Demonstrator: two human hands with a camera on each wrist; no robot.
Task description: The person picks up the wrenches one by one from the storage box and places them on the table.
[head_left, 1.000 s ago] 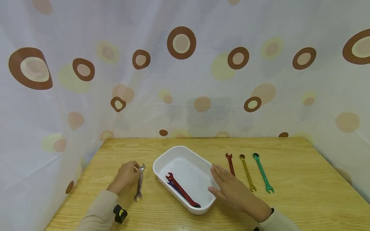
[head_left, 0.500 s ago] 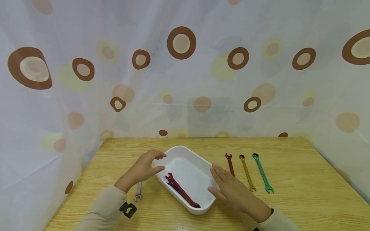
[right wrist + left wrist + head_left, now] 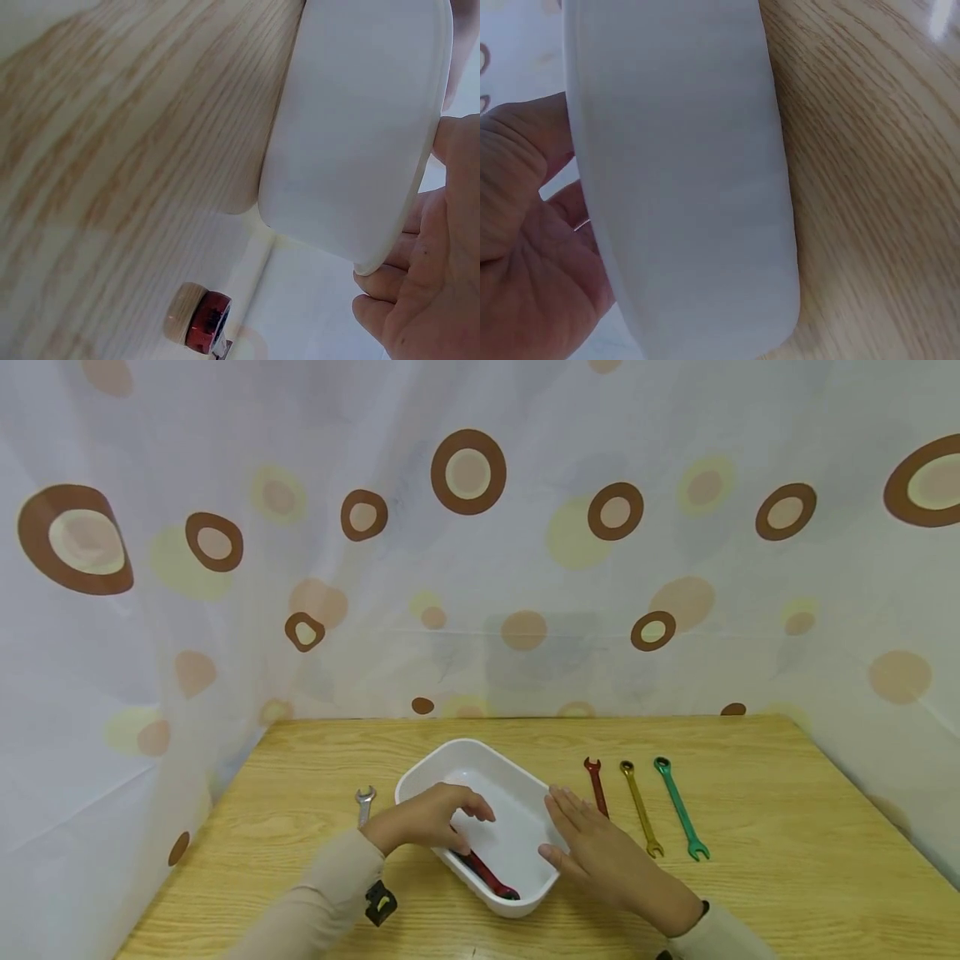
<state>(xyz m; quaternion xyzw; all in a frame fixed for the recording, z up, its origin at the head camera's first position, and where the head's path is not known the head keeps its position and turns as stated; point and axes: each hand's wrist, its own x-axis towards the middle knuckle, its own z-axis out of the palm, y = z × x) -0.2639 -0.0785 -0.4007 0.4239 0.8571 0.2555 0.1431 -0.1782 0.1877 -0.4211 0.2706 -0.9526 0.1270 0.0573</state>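
Note:
My left hand (image 3: 432, 816) hovers over the white tray (image 3: 517, 789), thumb and fingers apart with nothing visible between them. Below its thumb lies a red wrench (image 3: 492, 878) inside the tray; the purple wrench beside it is mostly hidden by the hand. In the left wrist view the fingers pass behind the tray wall (image 3: 682, 172). My right hand (image 3: 607, 860) rests at the tray's right rim with fairly straight fingers, and in the right wrist view its fingertips (image 3: 379, 283) touch that rim. Left of the tray is a silver wrench (image 3: 364, 810), partly covered by the left forearm.
On the table (image 3: 787, 827), right of the tray, lie another red wrench (image 3: 597, 785), a gold wrench (image 3: 641, 810) and a green wrench (image 3: 681, 808). The right hand covers the near end of that red one. A patterned curtain (image 3: 562, 677) hangs behind the table.
My left hand has left the silver wrench without it and moved right, over the tray and above the wrenches there. The right hand has stayed at the rim.

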